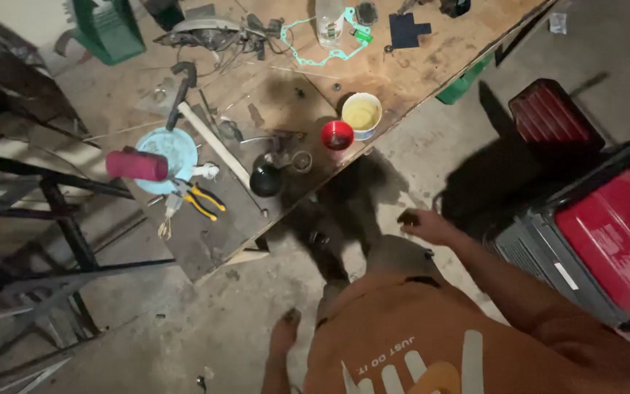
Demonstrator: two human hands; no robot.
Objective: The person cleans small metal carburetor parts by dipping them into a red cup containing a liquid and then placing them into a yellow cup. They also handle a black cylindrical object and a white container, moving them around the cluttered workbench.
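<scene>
My right hand (424, 225) hangs over the concrete floor (205, 321), just off the near corner of a wooden workbench (417, 69). Its fingers are loosely curled and hold nothing. My left hand (284, 334) hangs low beside my orange shirt (417, 335), also holding nothing. Nearest on the bench are a red cup (337, 135), a white cup with yellow contents (362, 113) and a black round object (265, 179).
Also on the bench are yellow-handled pliers (202, 197), a pale blue round lid (168, 149), a pink cylinder (136, 165), a hammer (182, 87) and a teal gasket (326, 40). A red generator (610, 233) stands at right, a dark metal frame (45, 211) at left.
</scene>
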